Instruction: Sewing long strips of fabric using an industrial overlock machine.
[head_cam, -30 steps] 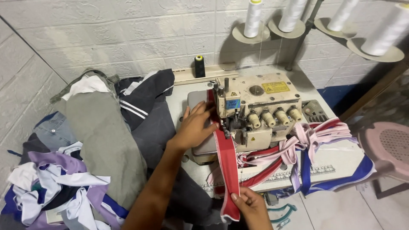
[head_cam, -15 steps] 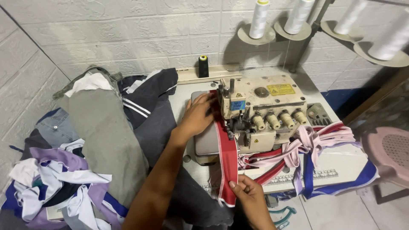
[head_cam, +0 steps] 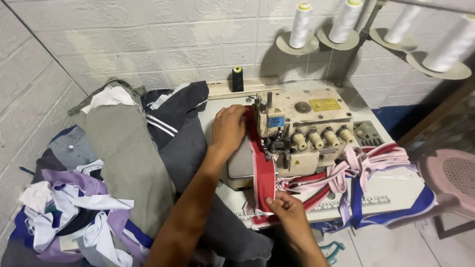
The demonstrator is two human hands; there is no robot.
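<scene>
A cream overlock sewing machine stands on a white table. A long red fabric strip with white edging runs from behind the needle area down over the table's front edge. My left hand lies flat on the strip's far end, left of the machine head. My right hand pinches the strip's near end at the table's front edge. More red, pink and blue strips pile up to the right of the machine.
A heap of grey, dark and purple garments fills the left side. Several white thread cones stand on a rack at the back, a small black spool near the wall. A pink plastic stool is at right.
My left hand has slid further back along the strip, toward the rear of the machine. My right hand has stayed at the strip's near end. The camera view has shifted a little.
</scene>
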